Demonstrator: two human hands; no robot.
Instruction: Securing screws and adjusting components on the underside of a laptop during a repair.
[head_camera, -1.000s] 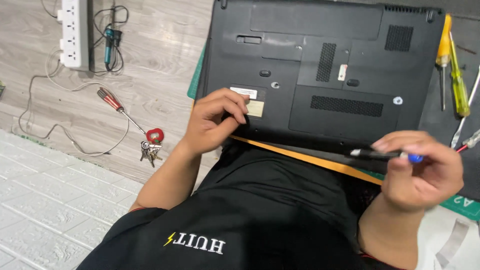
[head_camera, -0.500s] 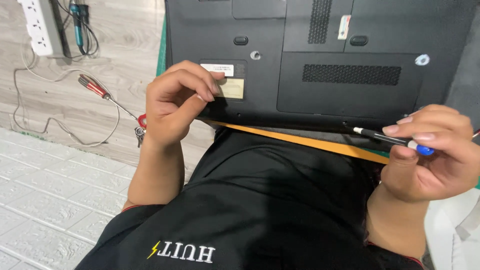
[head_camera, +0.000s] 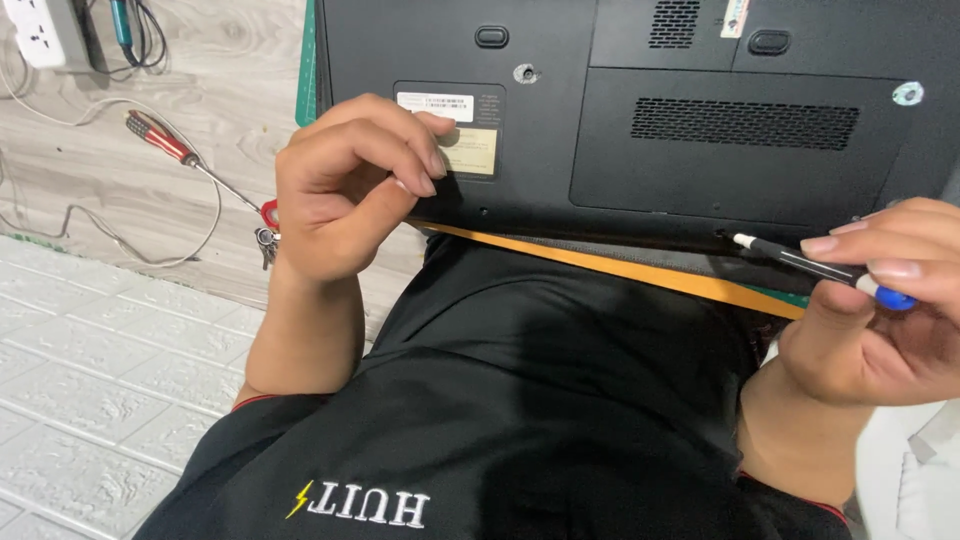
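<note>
A black laptop (head_camera: 640, 120) lies bottom-up on the surface (head_camera: 200, 180), its near edge over the person's lap. The left hand (head_camera: 345, 190) rests at that near edge, left of centre, fingers (head_camera: 400, 150) curled with the tips pinched towards the thumb just below a small label; whether they hold anything tiny, such as a screw, I cannot tell. The right hand (head_camera: 880, 310) is at the right, fingers closed around a thin black screwdriver (head_camera: 815, 268) with a blue cap, its white tip pointing left at the laptop's near right edge, close to it. A red-handled screwdriver (head_camera: 155, 140) and a bunch of keys (head_camera: 266, 235) lie on the wood to the left, with a cable looping by and a power strip (head_camera: 40, 35) at the far left corner. The likely risks: the driver tip could slip off a small screw head and scratch the case or round the head if held at this shallow angle; a tiny part pinched in the left hand could drop into the lap or onto the floor and be lost; and the laptop, overhanging the near edge, could tip if pressed there.
</note>
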